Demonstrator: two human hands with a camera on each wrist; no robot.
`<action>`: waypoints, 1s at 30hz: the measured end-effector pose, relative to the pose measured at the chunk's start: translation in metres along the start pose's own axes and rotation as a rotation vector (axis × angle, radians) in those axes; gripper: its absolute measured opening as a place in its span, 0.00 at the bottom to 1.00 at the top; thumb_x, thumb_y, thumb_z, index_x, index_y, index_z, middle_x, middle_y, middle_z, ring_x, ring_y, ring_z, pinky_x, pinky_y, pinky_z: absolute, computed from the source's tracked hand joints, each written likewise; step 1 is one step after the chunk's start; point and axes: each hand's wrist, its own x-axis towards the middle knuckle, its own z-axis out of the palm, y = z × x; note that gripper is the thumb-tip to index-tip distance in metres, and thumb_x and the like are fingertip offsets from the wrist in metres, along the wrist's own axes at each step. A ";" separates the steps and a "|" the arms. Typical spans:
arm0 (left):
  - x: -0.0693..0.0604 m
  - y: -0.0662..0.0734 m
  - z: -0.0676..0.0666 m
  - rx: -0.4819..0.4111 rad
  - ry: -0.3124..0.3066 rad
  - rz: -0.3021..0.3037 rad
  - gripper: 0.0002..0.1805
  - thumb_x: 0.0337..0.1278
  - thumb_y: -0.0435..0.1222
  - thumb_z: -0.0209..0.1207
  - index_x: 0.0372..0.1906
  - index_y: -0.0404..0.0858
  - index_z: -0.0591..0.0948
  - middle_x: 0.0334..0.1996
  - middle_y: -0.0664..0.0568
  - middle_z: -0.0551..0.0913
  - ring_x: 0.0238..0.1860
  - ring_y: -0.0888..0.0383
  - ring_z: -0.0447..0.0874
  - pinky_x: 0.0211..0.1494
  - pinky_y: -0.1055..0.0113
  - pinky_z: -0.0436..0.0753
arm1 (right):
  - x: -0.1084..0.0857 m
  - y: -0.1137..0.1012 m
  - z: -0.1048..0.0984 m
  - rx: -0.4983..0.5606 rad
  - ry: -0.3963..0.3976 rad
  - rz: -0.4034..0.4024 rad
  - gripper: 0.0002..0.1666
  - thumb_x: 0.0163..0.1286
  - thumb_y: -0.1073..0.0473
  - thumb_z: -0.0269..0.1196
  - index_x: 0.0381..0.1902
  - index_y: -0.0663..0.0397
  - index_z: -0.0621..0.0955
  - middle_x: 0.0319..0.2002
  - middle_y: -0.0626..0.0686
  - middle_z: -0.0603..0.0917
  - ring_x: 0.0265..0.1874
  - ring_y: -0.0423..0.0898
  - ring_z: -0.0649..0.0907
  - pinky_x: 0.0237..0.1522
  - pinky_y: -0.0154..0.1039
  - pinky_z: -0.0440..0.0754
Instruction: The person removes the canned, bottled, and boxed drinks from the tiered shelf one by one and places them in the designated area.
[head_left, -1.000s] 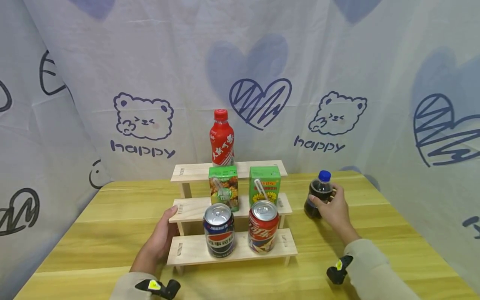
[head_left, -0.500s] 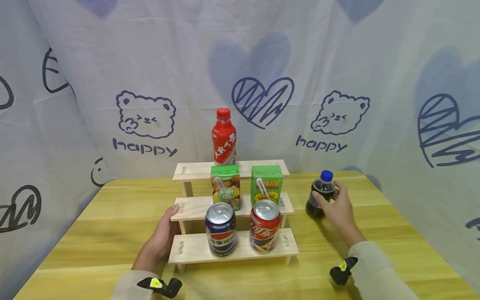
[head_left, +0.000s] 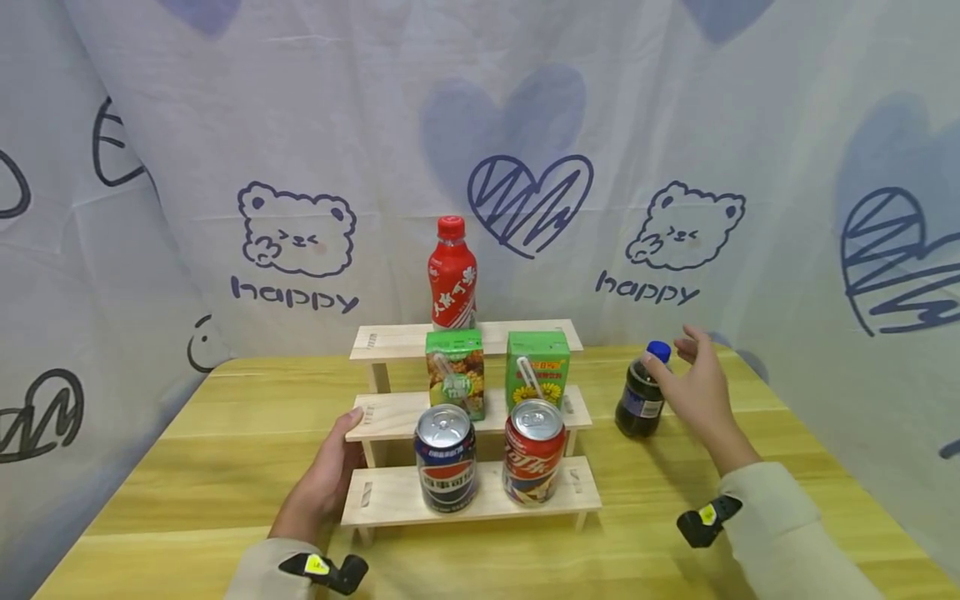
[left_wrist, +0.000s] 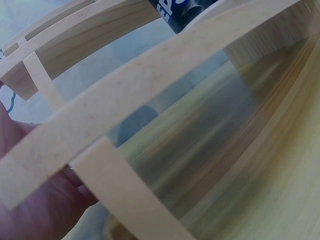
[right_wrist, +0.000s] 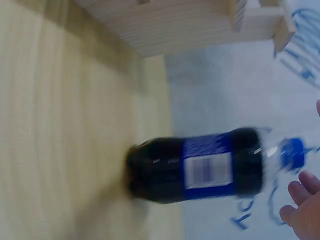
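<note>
My left hand (head_left: pixel 322 475) holds the left end of a three-step wooden display rack (head_left: pixel 392 500), its thumb on the middle step; in the left wrist view its fingers are partly hidden behind the wood. On the table to the rack's right, a cola bottle (head_left: pixel 640 410) with a blue cap stands upright. My right hand (head_left: pixel 701 404) is beside the bottle's neck, fingers spread. In the right wrist view, its fingertips (right_wrist: pixel 298 192) show near the cap, apart from the bottle's body. A blue Pepsi can (head_left: pixel 447 471) and a red cola can (head_left: pixel 533 467) stand on the bottom step.
Two green drink cartons, one with fruit (head_left: pixel 455 379) and one with sunflowers (head_left: pixel 537 375), stand on the middle step. A red bottle (head_left: pixel 453 287) occupies the top step. Behind the wooden table (head_left: pixel 225 467) hangs a printed white curtain (head_left: pixel 405 125).
My right hand has let go of the cola bottle and moved up and right, towards its cap. The bottle stays standing in about the same place. My left hand keeps its hold on the rack.
</note>
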 end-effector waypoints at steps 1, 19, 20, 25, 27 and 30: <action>-0.001 0.001 0.001 0.003 0.000 0.000 0.43 0.62 0.66 0.29 0.74 0.44 0.45 0.67 0.35 0.56 0.64 0.38 0.59 0.59 0.50 0.66 | 0.000 -0.005 -0.001 -0.010 0.000 -0.017 0.52 0.64 0.37 0.57 0.73 0.56 0.48 0.66 0.67 0.63 0.65 0.64 0.63 0.61 0.61 0.62; 0.000 0.001 -0.002 0.019 -0.004 0.041 0.45 0.61 0.67 0.30 0.74 0.42 0.46 0.66 0.32 0.57 0.62 0.39 0.62 0.57 0.51 0.68 | -0.013 -0.127 0.021 0.275 -0.166 -0.278 0.44 0.65 0.45 0.61 0.71 0.50 0.55 0.64 0.57 0.67 0.65 0.52 0.66 0.66 0.49 0.62; 0.000 0.001 -0.001 0.009 0.002 0.038 0.44 0.61 0.67 0.30 0.73 0.43 0.47 0.66 0.33 0.57 0.62 0.38 0.61 0.58 0.50 0.68 | -0.013 -0.132 0.024 0.287 -0.185 -0.282 0.44 0.65 0.45 0.61 0.72 0.50 0.55 0.64 0.57 0.67 0.66 0.52 0.66 0.66 0.48 0.62; 0.000 -0.001 0.000 -0.009 0.016 0.018 0.42 0.62 0.65 0.31 0.73 0.45 0.48 0.65 0.35 0.59 0.63 0.39 0.61 0.58 0.50 0.68 | -0.008 -0.153 0.036 0.314 -0.219 -0.294 0.45 0.64 0.45 0.62 0.72 0.49 0.55 0.64 0.56 0.68 0.65 0.50 0.67 0.66 0.46 0.63; 0.001 -0.002 -0.001 -0.013 0.024 0.004 0.41 0.62 0.65 0.32 0.73 0.46 0.50 0.65 0.36 0.60 0.62 0.41 0.63 0.56 0.53 0.69 | -0.005 -0.160 0.039 0.332 -0.225 -0.289 0.44 0.64 0.46 0.62 0.71 0.49 0.55 0.64 0.55 0.68 0.65 0.49 0.68 0.65 0.45 0.64; 0.001 -0.002 -0.002 -0.021 0.029 0.000 0.40 0.62 0.65 0.33 0.72 0.46 0.52 0.63 0.37 0.62 0.60 0.42 0.64 0.55 0.54 0.70 | -0.001 -0.172 0.046 0.376 -0.250 -0.262 0.44 0.64 0.46 0.62 0.71 0.47 0.56 0.64 0.54 0.68 0.64 0.48 0.68 0.64 0.46 0.66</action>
